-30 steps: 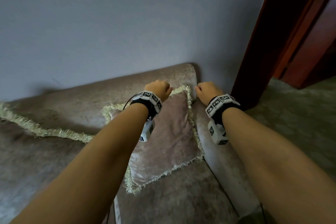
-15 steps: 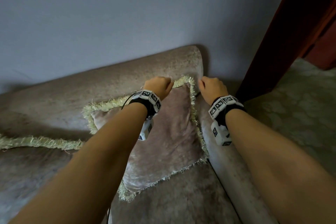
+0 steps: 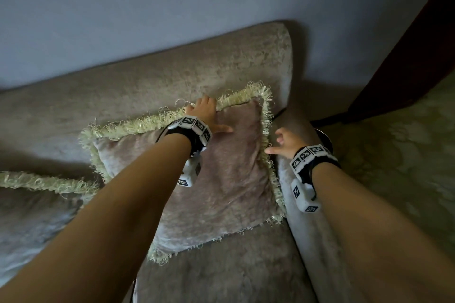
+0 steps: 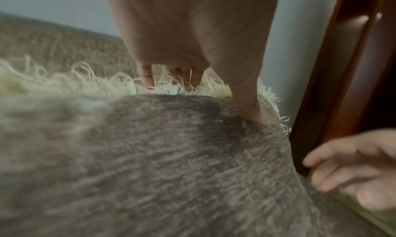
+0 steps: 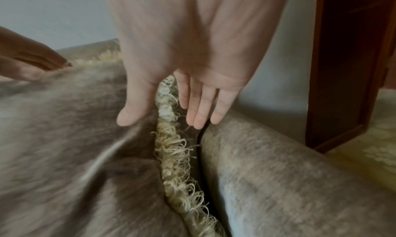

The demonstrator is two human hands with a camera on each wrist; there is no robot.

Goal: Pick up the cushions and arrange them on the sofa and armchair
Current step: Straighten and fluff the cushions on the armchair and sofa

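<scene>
On sofa (image 3: 172, 76), pinkish velvet cushion (image 3: 221, 179), cream fringe

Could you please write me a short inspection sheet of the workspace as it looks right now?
Surface: beige plush sofa, with its armrest at the right end.
Job's things: pinkish fringed cushion leaning against the backrest beside the armrest; fringe of a second cushion at the left edge.
Clutter: nothing seen.
Grippers: left hand rests on the cushion's top edge, fingers over the fringe, thumb on its face; right hand open beside the cushion's right fringe, fingers straight.
Cables: a dark cord runs at the corner behind the cushion.
Surroundings: blue-grey wall, dark wooden door frame, patterned carpet.
</scene>
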